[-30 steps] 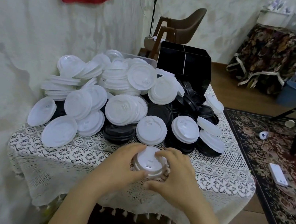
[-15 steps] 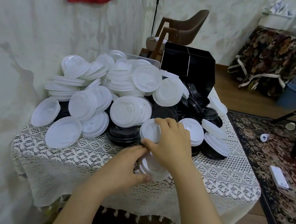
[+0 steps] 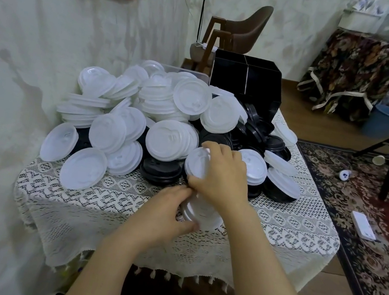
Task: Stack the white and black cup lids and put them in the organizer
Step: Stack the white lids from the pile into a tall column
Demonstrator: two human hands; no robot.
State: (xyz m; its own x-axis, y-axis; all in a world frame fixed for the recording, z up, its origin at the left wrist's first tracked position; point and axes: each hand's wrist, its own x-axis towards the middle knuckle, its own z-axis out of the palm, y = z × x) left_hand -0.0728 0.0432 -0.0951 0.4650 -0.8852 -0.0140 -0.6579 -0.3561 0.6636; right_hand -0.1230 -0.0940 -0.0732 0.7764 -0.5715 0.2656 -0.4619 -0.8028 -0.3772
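Right hand (image 3: 221, 179) grips a lid (image 3: 194, 165), left hand (image 3: 168, 211) holds the stack (image 3: 203, 218).
Bring it to 6 o'clock, rims aligned.

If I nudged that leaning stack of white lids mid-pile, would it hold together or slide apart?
Probably slides apart: the leaning white lid stack visibly fans out on edge. The lids look thin and glossy, so likely light and slippery. Round rims might let loose ones roll.

White lids (image 3: 169, 141) and black lids (image 3: 161, 170) are lying heaped before the black organizer (image 3: 246, 79).
The organizer is standing upright at the table's (image 3: 103, 209) far right corner; a small white stack (image 3: 203, 214) is being held near the front edge.
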